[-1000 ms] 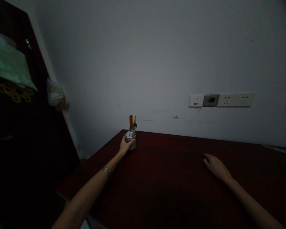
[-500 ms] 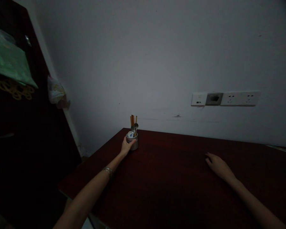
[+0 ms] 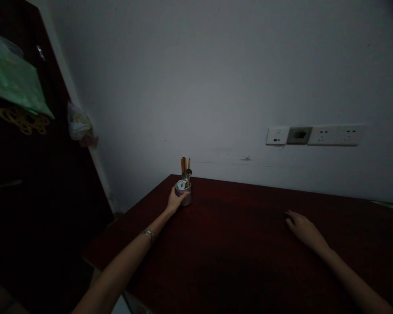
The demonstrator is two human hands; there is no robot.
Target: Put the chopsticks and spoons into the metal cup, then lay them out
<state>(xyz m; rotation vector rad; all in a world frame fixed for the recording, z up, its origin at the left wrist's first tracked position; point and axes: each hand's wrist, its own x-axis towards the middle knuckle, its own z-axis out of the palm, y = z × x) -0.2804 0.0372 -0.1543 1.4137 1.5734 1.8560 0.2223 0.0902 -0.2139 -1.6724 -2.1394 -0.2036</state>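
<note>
While gripping cup (image 3: pixel 184 195), left hand (image 3: pixel 174 202) curled.

Upright utensil cup (image 3: pixel 184 194), table's far-left corner

A dim room is showing a pale, scuffed wall (image 3: pixel 216 78) running behind a dark red wooden table (image 3: pixel 249 261) standing against it. A row of white sockets (image 3: pixel 316 135) is sitting on the wall above the tabletop. At left, a dark cabinet (image 3: pixel 26 174) is holding a green bag (image 3: pixel 13 83), with a plastic bag (image 3: pixel 79 125) hanging beside it.
</note>
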